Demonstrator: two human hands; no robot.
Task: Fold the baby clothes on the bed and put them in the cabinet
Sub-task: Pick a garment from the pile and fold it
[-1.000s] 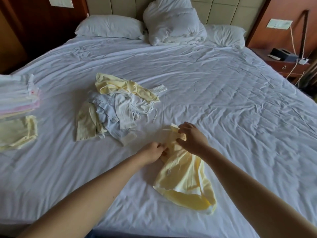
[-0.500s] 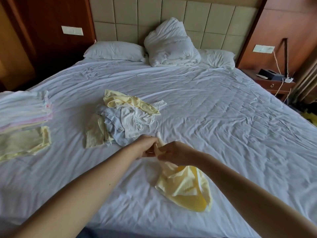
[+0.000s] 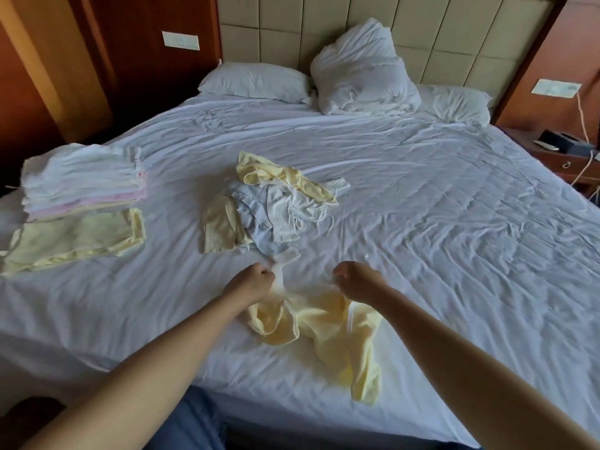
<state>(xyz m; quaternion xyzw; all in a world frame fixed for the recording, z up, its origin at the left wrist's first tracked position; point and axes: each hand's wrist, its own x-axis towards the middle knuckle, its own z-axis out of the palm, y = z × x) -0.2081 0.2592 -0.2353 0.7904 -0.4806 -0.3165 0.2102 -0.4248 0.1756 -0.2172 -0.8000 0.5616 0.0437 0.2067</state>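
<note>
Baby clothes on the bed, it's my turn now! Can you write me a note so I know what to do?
Left hand pinches one end of the yellow garment; right hand grips the other, held apart over the bed.
Done: a folded stack and a folded yellow piece lie at the left.
Left: fold this garment, then the unfolded pile mid-bed; carry everything to the cabinet, which is out of view.

Left hand [image 3: 251, 282] and right hand [image 3: 357, 280] reach forward side by side, both fisted.
</note>
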